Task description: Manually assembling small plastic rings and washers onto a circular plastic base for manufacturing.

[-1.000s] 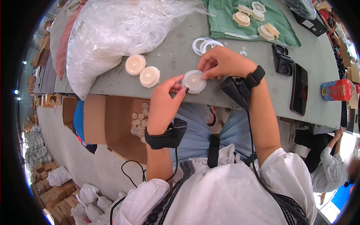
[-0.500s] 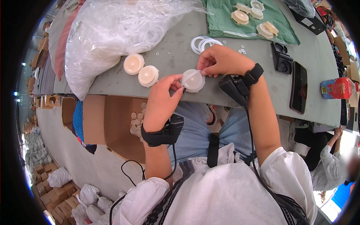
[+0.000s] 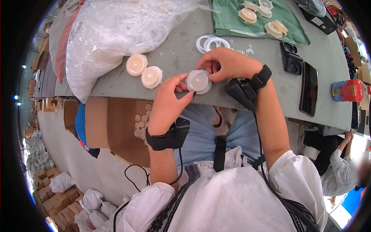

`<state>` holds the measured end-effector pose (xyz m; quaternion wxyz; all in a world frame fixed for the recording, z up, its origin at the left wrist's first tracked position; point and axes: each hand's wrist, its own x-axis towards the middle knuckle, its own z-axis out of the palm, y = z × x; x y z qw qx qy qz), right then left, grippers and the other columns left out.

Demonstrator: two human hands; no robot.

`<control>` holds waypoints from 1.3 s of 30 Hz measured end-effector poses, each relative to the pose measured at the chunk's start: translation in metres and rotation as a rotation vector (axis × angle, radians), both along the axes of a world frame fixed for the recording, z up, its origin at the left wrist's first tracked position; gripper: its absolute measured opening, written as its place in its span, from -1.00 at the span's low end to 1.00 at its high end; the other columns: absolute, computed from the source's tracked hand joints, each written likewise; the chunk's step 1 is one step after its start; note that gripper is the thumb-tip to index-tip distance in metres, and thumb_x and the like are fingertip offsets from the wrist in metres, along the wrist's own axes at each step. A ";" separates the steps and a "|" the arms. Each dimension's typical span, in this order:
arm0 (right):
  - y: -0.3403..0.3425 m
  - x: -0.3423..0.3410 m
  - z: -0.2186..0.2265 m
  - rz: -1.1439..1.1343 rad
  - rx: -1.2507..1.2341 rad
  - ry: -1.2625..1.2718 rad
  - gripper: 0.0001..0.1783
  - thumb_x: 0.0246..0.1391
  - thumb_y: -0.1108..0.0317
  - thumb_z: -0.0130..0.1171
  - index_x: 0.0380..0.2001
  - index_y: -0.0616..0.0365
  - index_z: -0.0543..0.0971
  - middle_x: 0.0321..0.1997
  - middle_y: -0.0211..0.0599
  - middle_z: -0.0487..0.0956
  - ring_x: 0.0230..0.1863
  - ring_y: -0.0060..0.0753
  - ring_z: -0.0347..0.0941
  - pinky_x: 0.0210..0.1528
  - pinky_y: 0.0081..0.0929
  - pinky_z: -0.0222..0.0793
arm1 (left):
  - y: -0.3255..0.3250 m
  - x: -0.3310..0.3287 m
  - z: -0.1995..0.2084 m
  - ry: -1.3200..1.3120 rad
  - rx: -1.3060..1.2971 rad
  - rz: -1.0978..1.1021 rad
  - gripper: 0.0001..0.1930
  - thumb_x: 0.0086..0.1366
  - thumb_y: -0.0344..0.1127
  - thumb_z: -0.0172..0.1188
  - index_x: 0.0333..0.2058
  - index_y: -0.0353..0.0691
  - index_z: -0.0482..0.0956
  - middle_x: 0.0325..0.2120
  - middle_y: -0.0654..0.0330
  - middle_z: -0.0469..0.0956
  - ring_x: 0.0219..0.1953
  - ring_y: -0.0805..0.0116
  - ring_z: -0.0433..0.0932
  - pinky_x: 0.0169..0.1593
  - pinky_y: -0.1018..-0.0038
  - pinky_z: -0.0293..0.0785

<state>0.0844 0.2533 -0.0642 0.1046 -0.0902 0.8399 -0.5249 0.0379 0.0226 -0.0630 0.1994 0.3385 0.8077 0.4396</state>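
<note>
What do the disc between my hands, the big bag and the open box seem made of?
The disc: probably smooth plastic or silicone, since it looks milky and translucent. The big bag: likely thin, glossy plastic film, crinkled, with contents showing through. The open box: matte brown, seemingly cardboard, by its flat flaps.

A grey-green desk [image 3: 326, 71] spans the upper frame; pale floor [image 3: 91, 170] shows at left, cardboard boxes [image 3: 58, 205] pile lower left, small lights [image 3: 16, 94] glow far left.

Grey table [image 3: 328, 58], cream discs [image 3: 152, 76], clear bag [image 3: 112, 42], phone [image 3: 309, 89]
</note>
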 end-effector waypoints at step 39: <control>-0.012 -0.003 0.000 -0.213 0.082 -0.047 -0.87 0.07 0.39 0.18 -0.38 0.24 0.55 -0.54 -0.46 0.50 -0.56 -0.68 0.37 -0.54 -0.65 0.32 | 0.010 -0.022 0.002 0.007 -0.148 0.060 -0.83 0.18 -0.37 0.14 -0.35 -0.38 0.49 -0.49 0.05 0.54 -0.45 0.24 0.52 -0.32 0.39 0.42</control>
